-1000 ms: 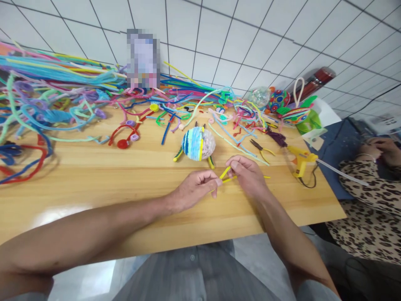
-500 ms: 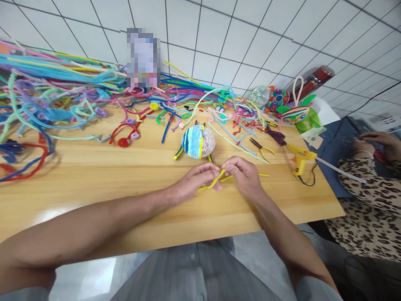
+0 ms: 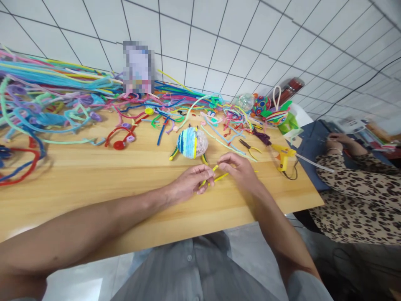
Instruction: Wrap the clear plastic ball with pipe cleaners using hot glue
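Observation:
My left hand (image 3: 194, 180) is closed on a yellow pipe cleaner (image 3: 215, 168), pinching it between thumb and fingers. At its upper end, the thumb and fingertips of my right hand (image 3: 239, 170) are closed on the same strip, slightly blurred. A second yellow pipe cleaner (image 3: 223, 176) lies on the table beneath and between my hands. Just beyond them stands a round craft figure (image 3: 191, 143), striped blue, white and yellow on one side and pale greyish pink on the other, with green-and-yellow legs.
Many coloured pipe cleaners (image 3: 62, 75) are heaped along the wall. Pliers (image 3: 249, 147) and a yellow glue gun (image 3: 283, 158) lie on the wooden table (image 3: 140, 167) to the right. Past its right edge sits another person in a leopard-print sleeve (image 3: 354, 175).
The whole scene has shifted left as the head view turned. The yellow strip's upper end now shows less between my hands, with more of it hidden by my left fingers.

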A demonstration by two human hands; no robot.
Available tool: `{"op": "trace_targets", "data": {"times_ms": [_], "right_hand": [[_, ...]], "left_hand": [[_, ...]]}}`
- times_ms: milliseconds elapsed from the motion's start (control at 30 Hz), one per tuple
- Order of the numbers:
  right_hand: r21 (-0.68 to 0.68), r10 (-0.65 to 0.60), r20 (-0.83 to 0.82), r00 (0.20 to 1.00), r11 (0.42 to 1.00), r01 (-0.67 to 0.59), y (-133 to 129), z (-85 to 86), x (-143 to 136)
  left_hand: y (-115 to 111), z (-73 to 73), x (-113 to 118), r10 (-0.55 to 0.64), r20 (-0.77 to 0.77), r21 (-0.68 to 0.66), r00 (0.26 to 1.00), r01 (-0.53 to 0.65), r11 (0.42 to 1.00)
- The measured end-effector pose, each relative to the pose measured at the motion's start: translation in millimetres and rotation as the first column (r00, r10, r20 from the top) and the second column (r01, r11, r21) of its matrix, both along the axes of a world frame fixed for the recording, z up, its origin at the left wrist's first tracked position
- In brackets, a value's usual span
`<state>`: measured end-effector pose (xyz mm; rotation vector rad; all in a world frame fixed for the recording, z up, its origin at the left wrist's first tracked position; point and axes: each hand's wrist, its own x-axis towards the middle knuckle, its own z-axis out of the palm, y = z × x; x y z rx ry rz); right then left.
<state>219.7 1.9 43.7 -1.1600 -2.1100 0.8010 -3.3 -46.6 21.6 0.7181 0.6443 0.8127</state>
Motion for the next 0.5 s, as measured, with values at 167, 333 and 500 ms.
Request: {"op": "trace_targets", "data": {"times_ms": [167, 333, 500], "right_hand": [[0.233, -0.425, 0.350, 0.835, 0.903, 0.361, 41, -3.2, 79], [0.272, -0.512, 0.440, 0.738, 0.859, 0.434, 71, -29.1, 131], [0.261, -0.495, 0.455, 0.740, 0.869, 0.420, 76, -42.4, 138]], "left_hand": [[-2, -3.4, 1, 0.024, 0.035, 0.011, 0.999, -0.025, 1.000], [-4, 0.0, 1, 0.039, 0.013, 0.034, 0.999, -0.039, 0.999], [-4, -2.7, 2, 0.020, -0.040, 0.085, 0.999, -0.017, 0.996]]}}
